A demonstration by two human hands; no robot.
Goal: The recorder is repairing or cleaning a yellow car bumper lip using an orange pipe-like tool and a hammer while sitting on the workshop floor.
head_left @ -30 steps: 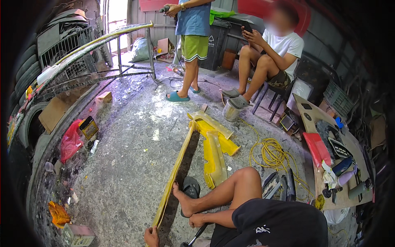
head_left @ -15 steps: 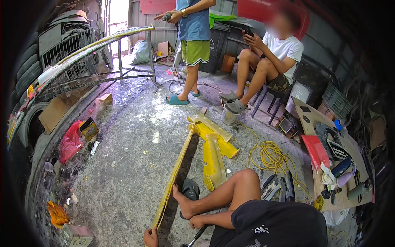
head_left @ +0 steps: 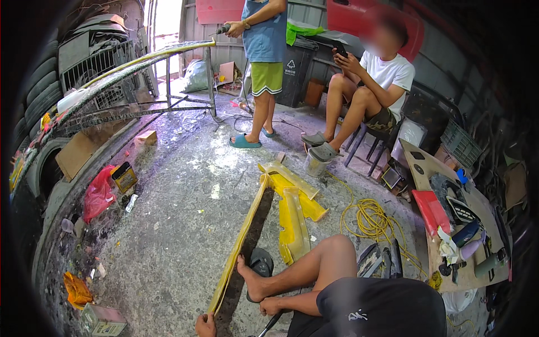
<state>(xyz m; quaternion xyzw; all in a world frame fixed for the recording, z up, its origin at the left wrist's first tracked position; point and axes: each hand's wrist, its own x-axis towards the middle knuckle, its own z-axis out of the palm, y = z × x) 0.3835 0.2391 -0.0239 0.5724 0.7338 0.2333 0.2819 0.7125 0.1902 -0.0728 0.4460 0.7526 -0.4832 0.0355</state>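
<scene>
My left hand (head_left: 206,325) pinches the near end of a long, narrow yellow strip (head_left: 238,247), apparently moulded, that runs away across the floor. A bare foot (head_left: 252,283) with a dark flip-flop (head_left: 260,263) beside it rests against the strip. Close to that foot, my right hand (head_left: 270,306) is closed; what its fingers hold, if anything, is hidden. A black handle (head_left: 272,324) shows just below my right wrist. Beyond, wider yellow moulded pieces (head_left: 293,224) with pale edges lie overlapping near the strip's far end.
A standing person (head_left: 264,73) holds a power drill (head_left: 223,28) by a metal frame (head_left: 210,78). Another person (head_left: 382,84) sits with a phone. A coiled yellow cord (head_left: 373,219), a cluttered board (head_left: 418,168) and black parts lie right; a tin (head_left: 104,321) and red bag (head_left: 100,194) left.
The standing person's outstretched hand has drawn back, and the drill now points toward the frame. My view has shifted slightly; my hands and the strip stay nearly as they were.
</scene>
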